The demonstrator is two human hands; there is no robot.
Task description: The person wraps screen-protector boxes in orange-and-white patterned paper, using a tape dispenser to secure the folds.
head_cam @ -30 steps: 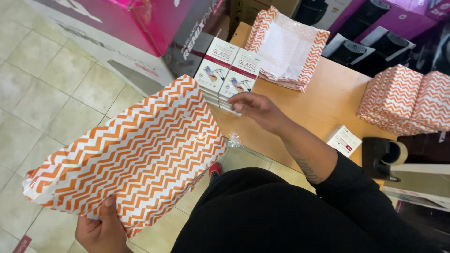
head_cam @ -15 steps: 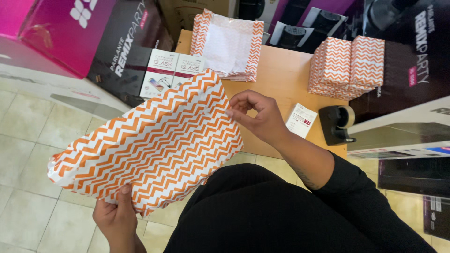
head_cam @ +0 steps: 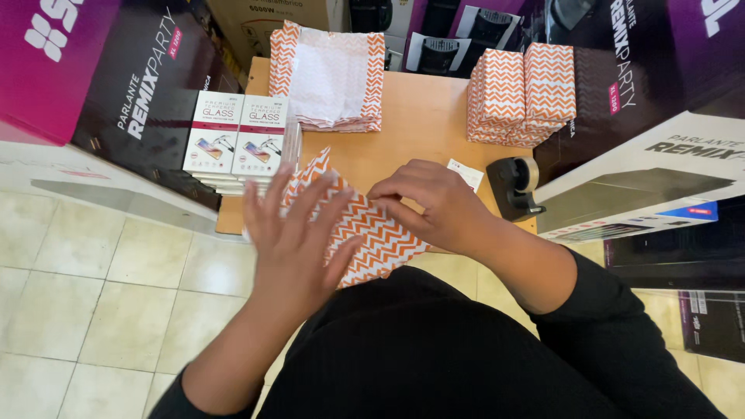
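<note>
Fingers (head_cam: 326, 194) of the left hand (head_cam: 291, 244) spread flat and open across the orange-and-white chevron paper wrap (head_cam: 372, 233), pressing rather than gripping it; fingers (head_cam: 392, 190) of the right hand (head_cam: 434, 206) curled down on the same wrap, apparently pinching a folded edge, though the grip itself is hidden under the knuckles. The wrap lies folded at the near edge of the pale wooden bench (head_cam: 411, 116), partly overhanging it; whether anything is inside cannot be told. Judged progress: folding under way, no tape visible on this piece. Beyond the hands, a black tape dispenser (head_cam: 516, 186) to the right, a stack of white flat product boxes (head_cam: 237, 140) to the left, a pile of unfolded chevron sheets (head_cam: 330, 77) and two stacks of finished chevron-wrapped packets (head_cam: 520, 93) at the far side
</note>
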